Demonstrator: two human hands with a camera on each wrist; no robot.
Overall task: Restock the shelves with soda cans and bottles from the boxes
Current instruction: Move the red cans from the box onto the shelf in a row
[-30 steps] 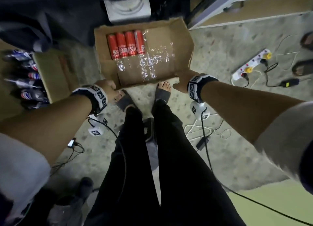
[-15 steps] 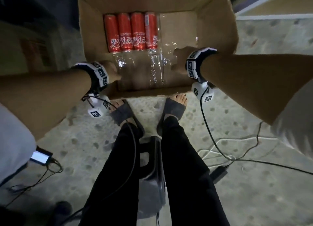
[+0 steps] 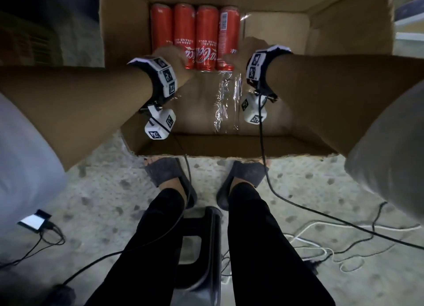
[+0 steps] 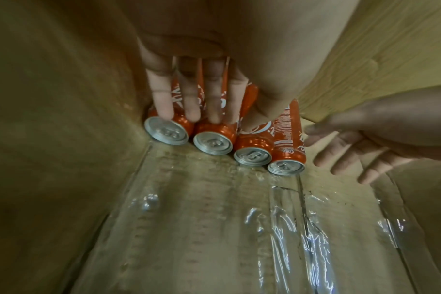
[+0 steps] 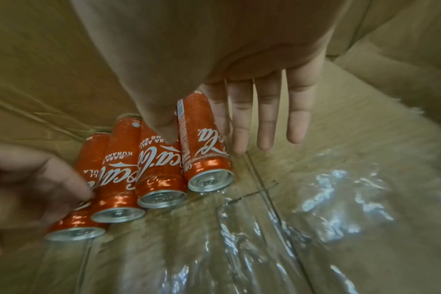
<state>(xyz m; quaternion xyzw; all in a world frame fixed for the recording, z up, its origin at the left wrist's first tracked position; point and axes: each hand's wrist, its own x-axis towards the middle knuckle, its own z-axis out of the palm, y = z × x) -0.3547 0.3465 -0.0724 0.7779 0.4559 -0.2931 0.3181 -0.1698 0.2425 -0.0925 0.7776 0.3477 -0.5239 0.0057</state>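
Several red soda cans (image 3: 195, 35) lie side by side at the far left of an open cardboard box (image 3: 344, 25) on the floor. My left hand (image 3: 169, 58) reaches over the near ends of the left cans. In the left wrist view its straight fingers (image 4: 189, 95) lie on the two leftmost cans (image 4: 252, 143) and the thumb on a third. My right hand (image 3: 245, 51) is at the rightmost can (image 5: 204, 159), fingers (image 5: 264, 119) straight beside it and the thumb over its other side. Neither hand grips a can.
Crumpled clear plastic wrap (image 3: 227, 103) covers the box floor to the right of the cans. My sandalled feet (image 3: 165, 172) stand against the box's near wall. A dark stool (image 3: 202, 248) sits between my legs, and cables (image 3: 321, 232) and a small lit device (image 3: 34, 220) lie on the concrete.
The view has dropped closer to the box. Both hands moved from the box's near edge forward inside it and now touch the cans.
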